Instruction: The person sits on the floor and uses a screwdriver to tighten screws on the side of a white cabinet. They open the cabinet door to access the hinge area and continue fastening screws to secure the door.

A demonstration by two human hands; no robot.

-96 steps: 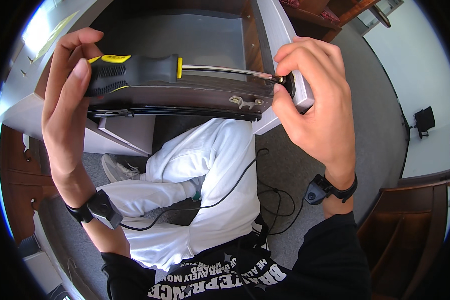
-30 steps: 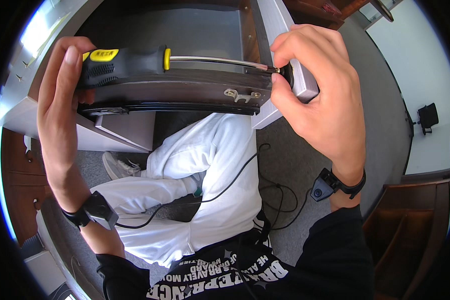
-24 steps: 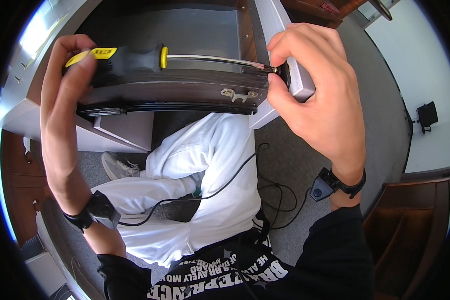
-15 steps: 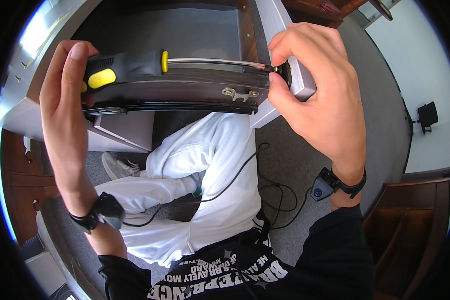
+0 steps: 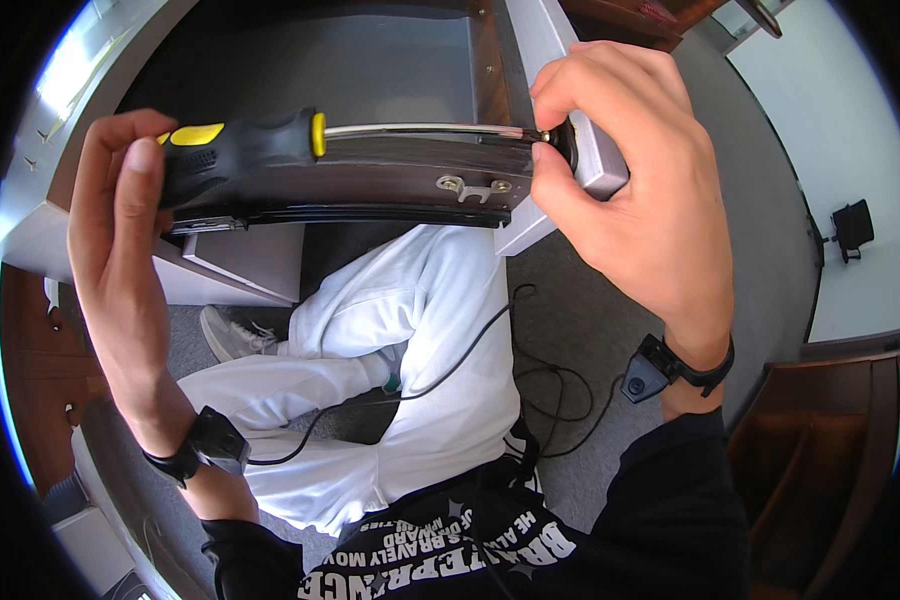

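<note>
My left hand (image 5: 120, 210) is wrapped round the dark handle of a screwdriver (image 5: 250, 152) with yellow patches and a yellow collar. Its long shaft runs to the right, nearly level, above the dark brown side of a drawer (image 5: 350, 180). At the shaft's tip is a small brass-coloured screw (image 5: 546, 137), between the thumb and bent forefinger of my right hand (image 5: 650, 180). Beside those fingers, a rounded black piece (image 5: 568, 145) sits against the light grey drawer front (image 5: 528, 232); my hand partly covers it, and its kind is unclear.
A metal bracket (image 5: 475, 189) and a black slide rail (image 5: 370, 216) are on the drawer side. Below lie my legs in white trousers (image 5: 450, 320) and a looped black cable (image 5: 560, 400). Brown wooden furniture (image 5: 820, 450) stands at the lower right.
The screwdriver handle has turned, its yellow patch coming up to the top. My left hand has shifted slightly left and down with it. My right hand has hardly moved.
</note>
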